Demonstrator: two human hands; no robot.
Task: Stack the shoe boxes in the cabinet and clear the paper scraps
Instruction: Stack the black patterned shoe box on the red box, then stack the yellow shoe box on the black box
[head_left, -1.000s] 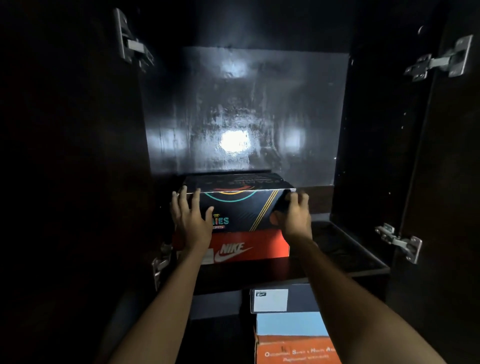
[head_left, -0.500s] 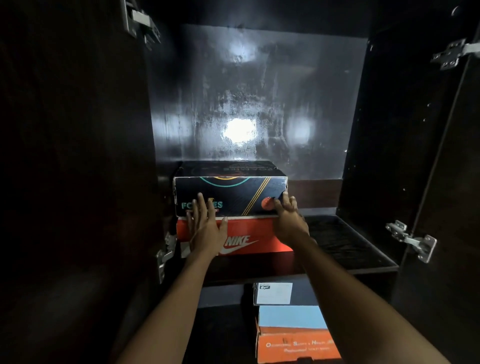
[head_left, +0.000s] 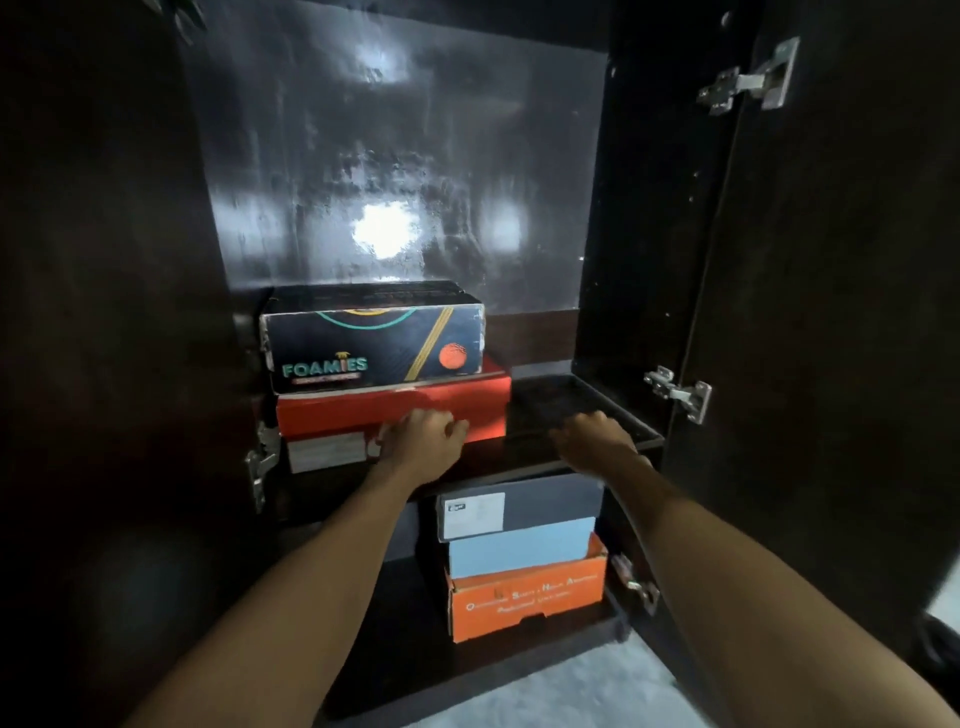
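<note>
Now left hand (head_left: 422, 439) loosely curled, holding nothing, against red Nike box (head_left: 395, 408) front, frame centre; right hand (head_left: 595, 434) likewise empty on shelf edge (head_left: 519, 457), right of box.

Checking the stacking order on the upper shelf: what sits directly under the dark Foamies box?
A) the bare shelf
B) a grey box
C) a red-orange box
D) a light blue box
C: the Foamies box rests directly on the red-orange box on the upper shelf.
</note>
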